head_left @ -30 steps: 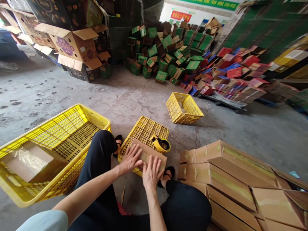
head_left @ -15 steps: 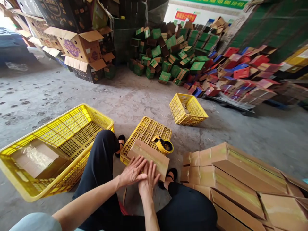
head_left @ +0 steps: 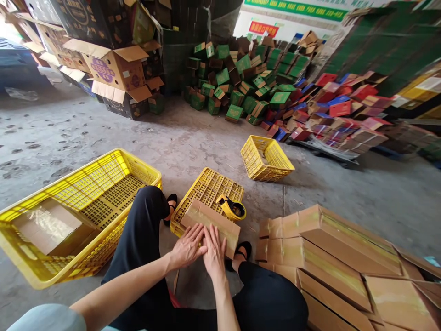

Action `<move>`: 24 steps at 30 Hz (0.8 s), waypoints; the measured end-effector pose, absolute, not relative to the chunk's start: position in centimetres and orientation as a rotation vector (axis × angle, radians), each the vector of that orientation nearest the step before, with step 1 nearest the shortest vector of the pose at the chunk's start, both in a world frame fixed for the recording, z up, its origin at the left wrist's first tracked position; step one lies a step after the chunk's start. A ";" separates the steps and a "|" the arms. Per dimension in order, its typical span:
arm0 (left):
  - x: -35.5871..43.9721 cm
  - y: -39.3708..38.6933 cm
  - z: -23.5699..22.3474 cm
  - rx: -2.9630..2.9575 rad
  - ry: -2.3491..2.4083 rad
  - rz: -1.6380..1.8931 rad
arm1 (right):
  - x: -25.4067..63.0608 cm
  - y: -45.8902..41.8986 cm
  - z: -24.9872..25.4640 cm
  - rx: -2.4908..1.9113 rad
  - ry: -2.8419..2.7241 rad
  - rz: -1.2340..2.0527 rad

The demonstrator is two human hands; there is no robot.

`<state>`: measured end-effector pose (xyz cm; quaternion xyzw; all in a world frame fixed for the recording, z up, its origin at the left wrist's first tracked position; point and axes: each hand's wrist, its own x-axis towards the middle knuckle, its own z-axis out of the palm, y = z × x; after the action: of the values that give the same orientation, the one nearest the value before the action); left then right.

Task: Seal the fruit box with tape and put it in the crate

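1. The box [head_left: 215, 224] is brown. It lies on the near end of a yellow crate [head_left: 210, 182], between the person's feet.
2. The left hand [head_left: 188, 247] is flat, palm down. Its fingers are out straight and their tips are on the near edge of the box. It does not grip.
3. The right hand [head_left: 214, 254] is flat too. Its fingers are straight and lie on top of the box. It does not grip.
4. The two hands are side by side. I cannot tell if the left thumb touches the right hand.
5. The tape [head_left: 227, 207] is in a yellow and black holder. It sits on the crate, just beside the box.
6. A big basket [head_left: 64, 183] is by the left leg. It is yellow, and a taped box [head_left: 48, 225] lies in its near end.
7. A small basket [head_left: 251, 162] is on the floor past the crate. It is yellow too.
8. Brown boxes [head_left: 339, 262] lie in rows by the right leg.
9. Green boxes [head_left: 234, 112] and red boxes [head_left: 340, 108] lie in messy heaps far off.
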<state>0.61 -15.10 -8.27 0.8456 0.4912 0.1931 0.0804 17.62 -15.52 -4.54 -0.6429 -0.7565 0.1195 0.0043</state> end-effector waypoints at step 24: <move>-2.5 -13.2 -8.3 2.480 1.530 0.430 | 11.1 -3.9 -1.0 -1.965 -2.404 0.507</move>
<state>-2.46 -13.22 -8.33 0.8379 0.5170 0.1453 0.0978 11.13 -3.94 -1.04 -0.6248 -0.7640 0.1611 -0.0022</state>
